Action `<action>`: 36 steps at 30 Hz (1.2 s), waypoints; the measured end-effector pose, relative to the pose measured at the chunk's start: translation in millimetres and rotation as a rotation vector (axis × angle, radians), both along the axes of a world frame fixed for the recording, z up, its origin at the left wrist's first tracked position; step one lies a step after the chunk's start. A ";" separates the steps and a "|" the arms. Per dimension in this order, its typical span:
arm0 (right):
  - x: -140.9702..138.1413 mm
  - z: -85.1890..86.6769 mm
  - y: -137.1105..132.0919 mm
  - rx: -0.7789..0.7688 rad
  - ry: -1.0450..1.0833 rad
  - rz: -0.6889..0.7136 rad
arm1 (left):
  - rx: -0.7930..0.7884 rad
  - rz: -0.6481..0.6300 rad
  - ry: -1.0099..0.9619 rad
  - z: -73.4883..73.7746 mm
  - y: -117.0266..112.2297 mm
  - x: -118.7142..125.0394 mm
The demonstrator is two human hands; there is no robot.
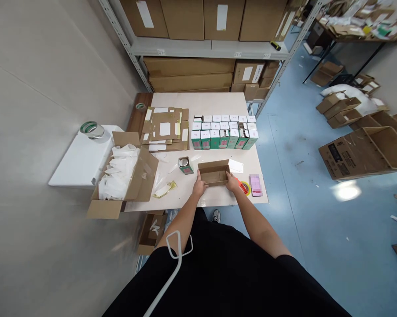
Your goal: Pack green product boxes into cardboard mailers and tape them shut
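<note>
Carton point(214, 170) spans the gap from left hand point(199, 187) to right hand point(232, 182), long axis crosswise, each grip pinching its nearer end.

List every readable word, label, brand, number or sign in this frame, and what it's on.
Nothing reads clearly enough to quote.
Green-and-white boxes: marks on tops and fronts, too small.
Floor carton: dark printed block and lines, too blurred.
Shelf-edge tags: too small.
Labelled shelf box: marks too small.
Purple item: pixelated.
Held brown box: no print seen.
</note>
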State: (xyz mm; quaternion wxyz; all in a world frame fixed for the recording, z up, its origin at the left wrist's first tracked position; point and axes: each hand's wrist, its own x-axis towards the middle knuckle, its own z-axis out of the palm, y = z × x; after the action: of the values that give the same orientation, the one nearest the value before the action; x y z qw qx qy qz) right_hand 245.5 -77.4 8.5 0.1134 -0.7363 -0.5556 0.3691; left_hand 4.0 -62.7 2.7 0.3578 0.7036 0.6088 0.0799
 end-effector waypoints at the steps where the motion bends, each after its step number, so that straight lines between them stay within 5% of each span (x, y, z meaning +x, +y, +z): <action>1: -1.2 3.7 -0.3 -0.013 0.007 -0.004 | 0.024 -0.005 -0.007 2.4 -0.7 -2.2; 8: -11.8 27.0 -2.4 0.231 -0.040 -0.073 | 0.208 0.015 -0.054 19.0 -7.9 -16.8; 15: -25.0 50.0 3.3 0.468 0.040 -0.025 | 0.234 0.022 -0.039 33.5 -23.0 -36.5; 24: -66.0 78.9 10.1 0.547 0.074 0.099 | 0.167 0.127 -0.094 30.0 -57.3 -68.3; 30: -114.8 97.8 17.7 0.507 0.111 0.201 | 0.146 0.196 -0.132 29.1 -81.3 -107.3; 36: -206.9 113.3 43.4 0.562 0.173 0.388 | 0.185 0.309 -0.158 34.1 -122.1 -176.5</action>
State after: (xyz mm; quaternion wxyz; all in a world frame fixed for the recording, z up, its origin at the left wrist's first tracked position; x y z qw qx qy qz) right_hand 38.6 -34.0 121.7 0.2858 -0.5232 -0.7534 0.2775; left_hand -172.5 -184.8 36.8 0.3218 0.6232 0.6696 0.2442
